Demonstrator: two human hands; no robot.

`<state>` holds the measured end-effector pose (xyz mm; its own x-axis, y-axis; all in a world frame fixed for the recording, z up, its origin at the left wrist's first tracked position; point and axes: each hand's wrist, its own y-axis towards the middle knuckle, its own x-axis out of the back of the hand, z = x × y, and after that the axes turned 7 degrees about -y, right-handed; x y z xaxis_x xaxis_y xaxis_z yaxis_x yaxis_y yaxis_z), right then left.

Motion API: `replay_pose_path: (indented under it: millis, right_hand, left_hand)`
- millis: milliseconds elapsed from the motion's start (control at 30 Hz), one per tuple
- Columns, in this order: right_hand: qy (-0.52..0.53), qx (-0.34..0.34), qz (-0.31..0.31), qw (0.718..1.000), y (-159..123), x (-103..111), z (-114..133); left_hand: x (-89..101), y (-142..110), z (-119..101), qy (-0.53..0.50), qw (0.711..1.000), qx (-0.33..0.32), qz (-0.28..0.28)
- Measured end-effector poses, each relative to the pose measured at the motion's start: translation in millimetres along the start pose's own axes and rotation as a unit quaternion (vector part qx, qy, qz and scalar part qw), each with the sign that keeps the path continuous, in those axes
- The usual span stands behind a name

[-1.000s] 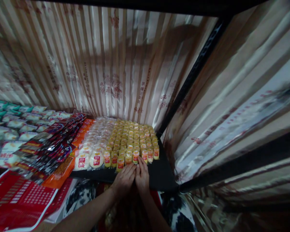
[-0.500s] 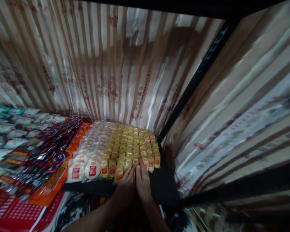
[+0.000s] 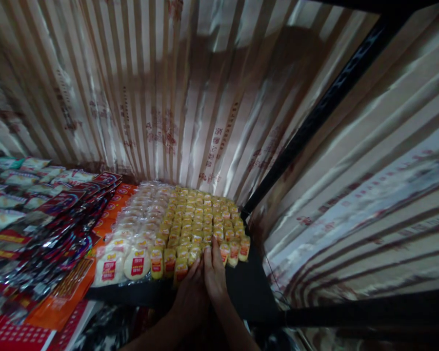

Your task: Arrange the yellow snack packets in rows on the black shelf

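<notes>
Rows of small yellow packets [image 3: 201, 224] with red labels fill the right end of a dark shelf [image 3: 247, 287]. My left hand [image 3: 190, 295] and my right hand [image 3: 214, 273] lie side by side at the front row, fingers stretched forward and pressed on the nearest packets. Neither hand grips anything that shows. Beside the yellow rows lie round white packets [image 3: 131, 253] with red labels.
Dark red and black packets [image 3: 51, 229] and orange packets [image 3: 69, 287] cover the shelf to the left, with green and white packets [image 3: 18, 170] behind. Striped shiny sheeting [image 3: 161, 97] forms the back and right walls. A black frame post [image 3: 314, 117] slants up at the right.
Both hands have slid slightly forward onto the front row of yellow packets. The camera has tilted down and nearer, so the shelf sits lower in view.
</notes>
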<state>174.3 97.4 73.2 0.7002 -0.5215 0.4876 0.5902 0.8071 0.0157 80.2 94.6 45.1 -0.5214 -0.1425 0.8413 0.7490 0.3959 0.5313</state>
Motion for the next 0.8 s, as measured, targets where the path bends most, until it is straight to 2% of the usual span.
replay_pose_path:
  millis: [100,167,267,367,467,533,800]
  right_hand:
    - [-0.022,0.029,0.000,0.999,-3.4,-0.6,-1.0]
    - [-0.050,0.093,-0.021,0.994,-7.8,4.1,-2.9]
    - [-0.097,0.184,-0.115,0.971,-14.0,16.3,-13.6]
    - [-0.121,0.156,-0.207,0.958,-15.7,28.0,-34.1]
    - [-0.120,0.102,-0.189,0.969,-11.0,32.6,-52.1]
    - [-0.129,0.092,-0.169,0.973,-4.8,31.0,-57.1]
    - [-0.203,0.160,-0.168,0.951,12.4,13.5,-57.8]
  left_hand:
    - [-2.2,-0.2,0.4,0.011,1.000,0.004,-0.026]
    - [-5.1,-2.1,0.7,0.013,1.000,0.000,-0.025]
    - [-9.8,-5.8,1.5,0.018,1.000,-0.005,-0.016]
    - [-12.2,-8.2,2.2,0.018,1.000,0.007,-0.016]
    - [-11.9,-8.7,2.8,0.012,1.000,0.006,-0.018]
    - [-11.7,-8.8,3.0,0.013,1.000,0.000,-0.020]
    - [-15.5,-12.0,2.5,0.004,1.000,0.012,0.007]
